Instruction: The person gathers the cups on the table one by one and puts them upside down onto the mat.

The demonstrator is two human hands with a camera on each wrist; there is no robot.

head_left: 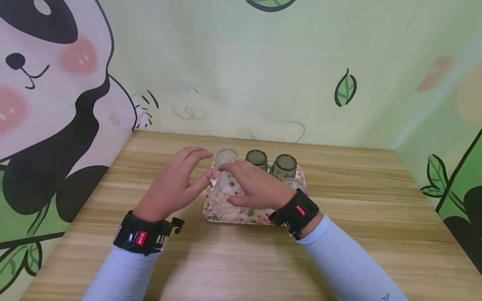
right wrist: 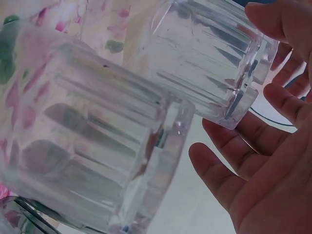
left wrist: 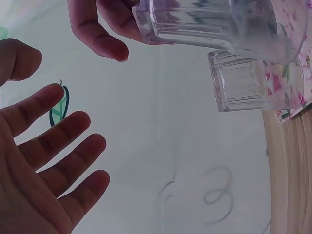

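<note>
On a floral tray stand upside-down glasses, bases up. A clear front-left glass has my right hand over it, thumb on the near side and fingers on the far side. In the right wrist view, loosely bent fingertips are right at the base of that clear glass. Another clear glass fills the left of that view. To the left, my left hand holds nothing, fingers spread, beside the clear rear-left glass.
Two dark greenish glasses, one in the middle and one to its right, stand along the tray's back. A clear glass at the front right is partly hidden by my right wrist. Behind the wooden table hangs a printed backdrop.
</note>
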